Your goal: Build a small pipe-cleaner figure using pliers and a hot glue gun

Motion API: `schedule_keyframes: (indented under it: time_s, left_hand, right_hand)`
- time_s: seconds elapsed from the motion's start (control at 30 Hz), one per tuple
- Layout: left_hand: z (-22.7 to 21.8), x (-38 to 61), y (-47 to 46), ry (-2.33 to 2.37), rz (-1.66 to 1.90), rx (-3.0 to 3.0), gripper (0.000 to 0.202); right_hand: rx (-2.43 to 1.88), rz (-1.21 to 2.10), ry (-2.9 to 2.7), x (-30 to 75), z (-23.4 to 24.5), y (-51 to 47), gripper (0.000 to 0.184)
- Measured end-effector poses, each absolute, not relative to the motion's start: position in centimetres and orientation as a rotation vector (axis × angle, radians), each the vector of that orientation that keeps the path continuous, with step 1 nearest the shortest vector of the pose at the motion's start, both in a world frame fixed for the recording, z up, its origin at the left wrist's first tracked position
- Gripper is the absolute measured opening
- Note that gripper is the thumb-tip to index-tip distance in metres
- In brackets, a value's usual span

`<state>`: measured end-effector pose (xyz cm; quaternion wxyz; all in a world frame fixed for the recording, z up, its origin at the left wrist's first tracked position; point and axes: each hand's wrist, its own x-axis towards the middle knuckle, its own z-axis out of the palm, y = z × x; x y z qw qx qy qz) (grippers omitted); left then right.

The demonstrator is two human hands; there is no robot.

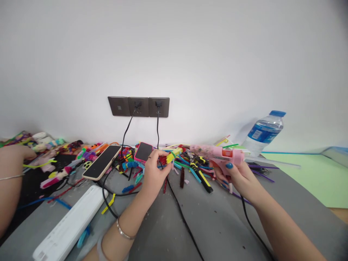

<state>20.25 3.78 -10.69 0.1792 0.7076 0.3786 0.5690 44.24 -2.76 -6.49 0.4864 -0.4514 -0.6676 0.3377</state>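
Observation:
My left hand [154,172] is closed in a pinch on a small pipe-cleaner figure [169,158] of red and yellow fuzzy stems, held just above the grey table [217,224]. My right hand [239,177] grips a pink hot glue gun [217,155] by its handle, a finger on the trigger. The gun's nozzle points left toward the figure and ends close to it. A black cord [252,228] runs from the gun back toward me. Beneath both hands lies a heap of coloured pipe-cleaner pieces [190,170].
Two phones [102,162] [143,151] lie left of the heap, cables running up to wall sockets [138,106]. A white power strip [70,223] lies front left. Another person's arm [11,177] works at far left. A water bottle [265,133] and green sheet [312,174] are at right.

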Motion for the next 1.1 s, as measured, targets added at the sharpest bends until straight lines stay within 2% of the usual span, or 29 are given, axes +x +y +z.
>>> schedule_keyframes:
  time_s: [0.33, 1.1]
  left_hand:
    - [-10.3, 20.29, 3.65, 0.968, 1.72, 2.054, 0.024]
    - [-10.32, 20.2, 3.5, 0.959, 1.7, 2.06, 0.023]
  right_hand:
    - [-1.162, 0.781, -1.712, 44.4, -6.77, -2.65, 0.058]
    - [-1.193, 0.763, -1.691, 44.8, -7.41, -2.64, 0.054]
